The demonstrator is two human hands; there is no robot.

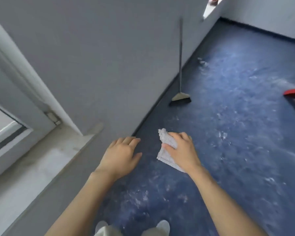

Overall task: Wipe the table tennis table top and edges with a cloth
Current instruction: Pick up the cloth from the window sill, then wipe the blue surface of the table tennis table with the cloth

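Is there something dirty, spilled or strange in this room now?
Yes. The blue floor is covered with whitish dusty smears and specks, thickest near the broom leaning against the wall. No table tennis table is visible, though the right hand grips the cloth.

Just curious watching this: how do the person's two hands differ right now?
The right hand grips a pale cloth; the left hand holds nothing. The right hand's fingers curl round the cloth; the left hand's fingers lie loosely spread. Both are bare and stretched out above the blue floor.

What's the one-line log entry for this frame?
right hand: grips cloth | left hand: empty, fingers relaxed | table: not in view | broom: against wall
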